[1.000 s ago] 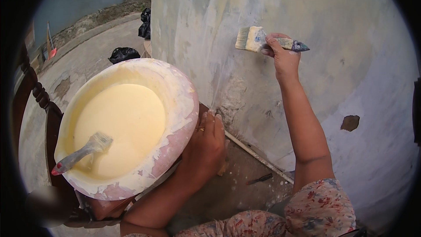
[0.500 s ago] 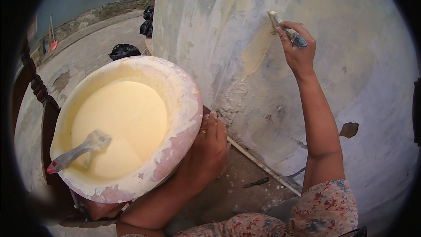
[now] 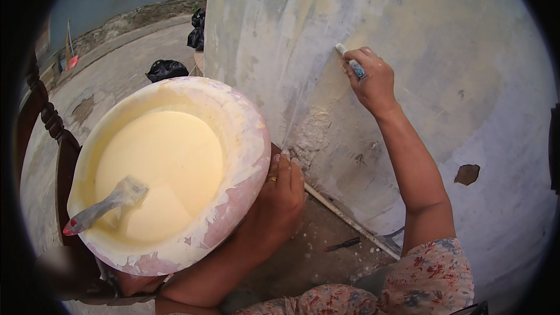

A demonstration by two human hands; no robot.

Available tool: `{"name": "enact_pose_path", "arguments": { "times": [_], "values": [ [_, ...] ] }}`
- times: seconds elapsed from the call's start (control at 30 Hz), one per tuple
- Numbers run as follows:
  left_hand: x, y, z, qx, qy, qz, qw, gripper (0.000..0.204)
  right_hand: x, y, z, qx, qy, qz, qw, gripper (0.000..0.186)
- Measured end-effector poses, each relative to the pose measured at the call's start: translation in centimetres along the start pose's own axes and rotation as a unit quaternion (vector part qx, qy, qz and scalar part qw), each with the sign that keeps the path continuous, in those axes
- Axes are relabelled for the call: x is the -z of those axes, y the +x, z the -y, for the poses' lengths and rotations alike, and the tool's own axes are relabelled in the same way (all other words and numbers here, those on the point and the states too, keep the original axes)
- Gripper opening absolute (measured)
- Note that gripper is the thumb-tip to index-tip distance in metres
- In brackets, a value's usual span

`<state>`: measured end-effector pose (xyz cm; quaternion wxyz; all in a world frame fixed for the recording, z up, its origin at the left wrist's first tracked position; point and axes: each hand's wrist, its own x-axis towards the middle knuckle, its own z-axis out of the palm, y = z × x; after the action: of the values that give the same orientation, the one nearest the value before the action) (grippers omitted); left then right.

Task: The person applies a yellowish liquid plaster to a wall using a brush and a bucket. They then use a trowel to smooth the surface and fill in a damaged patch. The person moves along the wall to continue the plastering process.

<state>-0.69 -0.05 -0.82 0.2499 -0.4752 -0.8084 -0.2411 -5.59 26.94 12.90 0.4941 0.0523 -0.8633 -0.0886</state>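
Observation:
My right hand [image 3: 373,79] grips a paintbrush [image 3: 357,70] with a blue, paint-smeared handle, its head against the patchy wall [image 3: 431,41]. A large basin [image 3: 248,198] with a pinkish, paint-crusted rim stands at the left, holding pale yellow paint [image 3: 169,163]. In it leans a second paintbrush [image 3: 105,207], bristles in the paint and red-tipped handle over the rim. My left hand [image 3: 283,198], wearing a ring, is beside the basin's right rim. Its fingers are closed together at a brown wooden edge [image 3: 275,150], partly hidden by the basin.
Dark carved wooden furniture [image 3: 61,151] stands at the left around the basin. A pale pipe [image 3: 350,221] runs along the wall's foot, near a small dark brush-like tool [image 3: 343,244] on the floor. Black plastic bags [image 3: 167,70] lie farther back. The wall has a dark hole [image 3: 467,174].
My right hand has moved down and left along the wall with the paintbrush. The wet yellow streak now looks spread thinner. My left hand and the basin are nearly still.

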Motion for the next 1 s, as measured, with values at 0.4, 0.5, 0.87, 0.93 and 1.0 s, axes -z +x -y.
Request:
{"name": "enact_pose_path", "arguments": {
  "times": [0.4,0.5,0.87,0.93,1.0],
  "values": [
    [0.2,-0.2,-0.1,0.001,-0.004,-0.012,1.000,0.057,-7.7,-5.1,3.6,0.132,-0.084,0.001,0.988,0.011],
    [0.5,0.2,-0.4,-0.002,-0.030,-0.012,0.999,0.058,-14.4,-14.7,6.8,0.093,0.038,0.157,0.982,0.004],
    [-0.7,0.0,0.1,-0.016,0.032,-0.008,0.999,0.059,-13.1,-7.8,2.6,-0.082,0.163,0.116,0.976,0.021],
    [-0.6,0.1,-0.1,-0.013,0.023,-0.015,1.000,0.060,-8.8,-2.2,0.9,-0.048,0.129,0.028,0.990,0.021],
    [-0.1,-0.2,-0.2,0.002,0.020,-0.014,1.000,0.061,-5.2,2.1,1.4,-0.009,0.072,-0.055,0.996,0.022]
  ]
}}
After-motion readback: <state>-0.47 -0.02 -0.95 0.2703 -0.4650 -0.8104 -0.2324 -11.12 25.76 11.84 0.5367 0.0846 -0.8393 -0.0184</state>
